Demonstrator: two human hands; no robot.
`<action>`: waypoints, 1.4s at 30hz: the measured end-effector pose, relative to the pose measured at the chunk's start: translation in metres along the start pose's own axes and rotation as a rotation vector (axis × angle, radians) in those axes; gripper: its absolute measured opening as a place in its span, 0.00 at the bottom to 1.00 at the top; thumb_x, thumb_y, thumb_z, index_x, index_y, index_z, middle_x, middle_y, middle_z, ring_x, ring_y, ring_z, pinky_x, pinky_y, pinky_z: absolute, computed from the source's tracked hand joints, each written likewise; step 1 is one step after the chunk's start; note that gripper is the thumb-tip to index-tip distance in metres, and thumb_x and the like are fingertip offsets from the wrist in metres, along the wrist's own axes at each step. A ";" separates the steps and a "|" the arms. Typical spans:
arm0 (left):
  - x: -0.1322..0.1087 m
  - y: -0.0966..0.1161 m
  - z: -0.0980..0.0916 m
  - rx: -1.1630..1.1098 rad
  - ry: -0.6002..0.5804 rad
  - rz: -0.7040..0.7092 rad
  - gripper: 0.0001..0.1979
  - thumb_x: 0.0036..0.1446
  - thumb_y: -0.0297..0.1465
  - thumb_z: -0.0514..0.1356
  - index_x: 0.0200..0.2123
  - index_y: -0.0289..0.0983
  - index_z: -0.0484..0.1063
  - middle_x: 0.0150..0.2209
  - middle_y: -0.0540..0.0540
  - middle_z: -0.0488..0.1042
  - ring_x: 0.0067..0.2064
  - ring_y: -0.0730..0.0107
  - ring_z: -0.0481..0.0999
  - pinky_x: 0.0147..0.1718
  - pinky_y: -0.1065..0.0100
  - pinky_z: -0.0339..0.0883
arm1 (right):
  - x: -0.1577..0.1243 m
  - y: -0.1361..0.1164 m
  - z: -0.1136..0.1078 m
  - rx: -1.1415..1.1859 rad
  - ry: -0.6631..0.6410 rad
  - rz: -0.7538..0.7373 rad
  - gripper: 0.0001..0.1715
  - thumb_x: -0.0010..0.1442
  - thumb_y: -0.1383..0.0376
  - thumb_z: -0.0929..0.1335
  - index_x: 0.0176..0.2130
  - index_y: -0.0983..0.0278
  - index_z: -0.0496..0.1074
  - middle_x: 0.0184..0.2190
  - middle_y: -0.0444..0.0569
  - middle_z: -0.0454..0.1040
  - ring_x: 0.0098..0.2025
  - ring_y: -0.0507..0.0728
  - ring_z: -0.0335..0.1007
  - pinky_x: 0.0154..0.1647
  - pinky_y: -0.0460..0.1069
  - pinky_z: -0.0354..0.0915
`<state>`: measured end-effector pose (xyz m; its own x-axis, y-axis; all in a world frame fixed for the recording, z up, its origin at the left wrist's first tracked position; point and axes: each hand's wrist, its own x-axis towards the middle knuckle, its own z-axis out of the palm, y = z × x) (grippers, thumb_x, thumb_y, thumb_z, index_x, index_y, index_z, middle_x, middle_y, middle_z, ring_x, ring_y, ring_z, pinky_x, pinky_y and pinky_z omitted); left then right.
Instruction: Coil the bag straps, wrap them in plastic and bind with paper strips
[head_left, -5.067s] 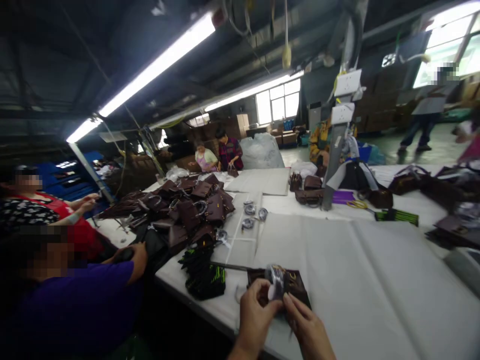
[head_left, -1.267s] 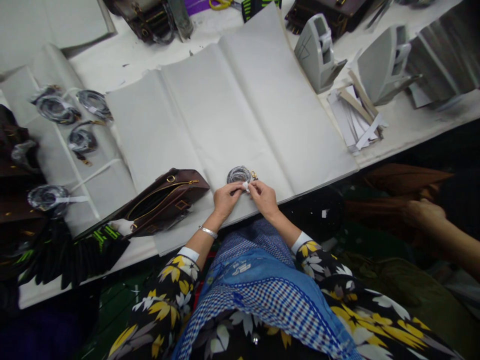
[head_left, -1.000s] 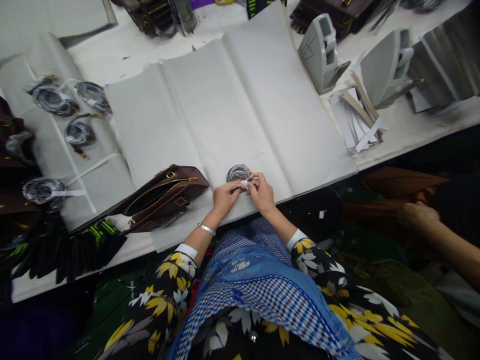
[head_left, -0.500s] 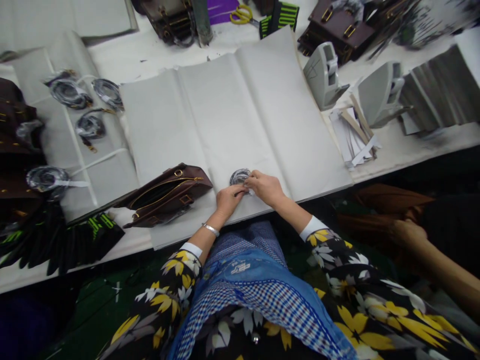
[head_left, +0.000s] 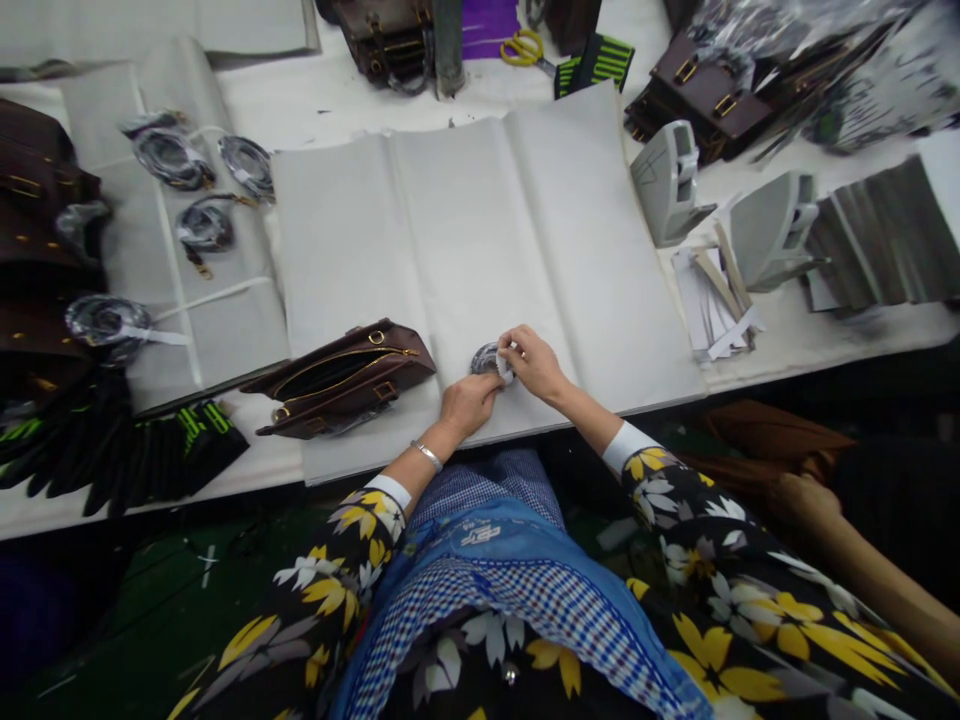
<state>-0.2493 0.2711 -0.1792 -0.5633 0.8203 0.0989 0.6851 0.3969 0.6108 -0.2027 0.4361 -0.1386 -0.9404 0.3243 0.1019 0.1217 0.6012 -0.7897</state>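
Observation:
A small coiled strap in clear wrapping (head_left: 484, 357) lies on the stacked grey paper sheets (head_left: 472, 230) near the table's front edge. My left hand (head_left: 469, 405) is closed on the near side of the coil. Above its right side my right hand (head_left: 534, 362) pinches a whitish strip with a jagged edge (head_left: 505, 371), probably tape, which meets the coil. To the left of my hands a dark brown handbag (head_left: 352, 378) rests on its side, its gold zipper open. My fingers hide part of the coil.
Wrapped strap coils (head_left: 172, 157) and more brown bags (head_left: 37, 220) occupy the left. Two grey tape dispensers (head_left: 666, 185) stand at right beside paper strips (head_left: 716, 300). Yellow-handled scissors (head_left: 523, 47) lie at the back. Another person's arm (head_left: 847, 545) shows at lower right.
My right hand has lifted slightly off the coil, and the whitish strip now shows between its fingers. My left hand stays at the coil. The whole view has shifted a little.

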 end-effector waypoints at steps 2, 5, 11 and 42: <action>-0.001 0.003 -0.002 0.005 0.016 -0.022 0.10 0.61 0.29 0.56 0.45 0.44 0.73 0.40 0.49 0.81 0.42 0.64 0.79 0.40 0.68 0.69 | 0.000 0.003 -0.002 0.139 -0.087 0.048 0.04 0.60 0.66 0.62 0.37 0.60 0.66 0.42 0.46 0.75 0.27 0.51 0.67 0.34 0.47 0.65; 0.001 0.007 0.000 0.016 0.079 -0.098 0.13 0.62 0.38 0.57 0.48 0.42 0.70 0.37 0.47 0.81 0.36 0.63 0.79 0.32 0.68 0.68 | -0.004 0.002 -0.007 0.193 -0.162 0.086 0.04 0.61 0.65 0.62 0.38 0.59 0.66 0.32 0.41 0.76 0.23 0.50 0.66 0.31 0.46 0.64; 0.006 0.015 0.016 0.059 0.178 -0.184 0.09 0.61 0.39 0.59 0.34 0.42 0.76 0.34 0.48 0.79 0.36 0.65 0.77 0.31 0.70 0.64 | -0.014 -0.012 -0.009 0.043 -0.095 0.049 0.07 0.60 0.65 0.63 0.35 0.59 0.70 0.29 0.42 0.76 0.31 0.53 0.70 0.37 0.47 0.64; 0.007 0.060 0.034 0.291 0.173 -0.346 0.09 0.60 0.30 0.61 0.44 0.39 0.74 0.43 0.47 0.78 0.46 0.61 0.72 0.43 0.61 0.64 | -0.002 0.020 -0.075 0.068 -0.369 -0.031 0.19 0.63 0.55 0.62 0.46 0.62 0.73 0.36 0.50 0.78 0.34 0.57 0.75 0.41 0.52 0.70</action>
<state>-0.1967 0.3149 -0.1690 -0.8326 0.5490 0.0732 0.5308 0.7532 0.3884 -0.1740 0.5024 -0.1094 -0.9959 0.0146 -0.0889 0.0821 0.5529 -0.8292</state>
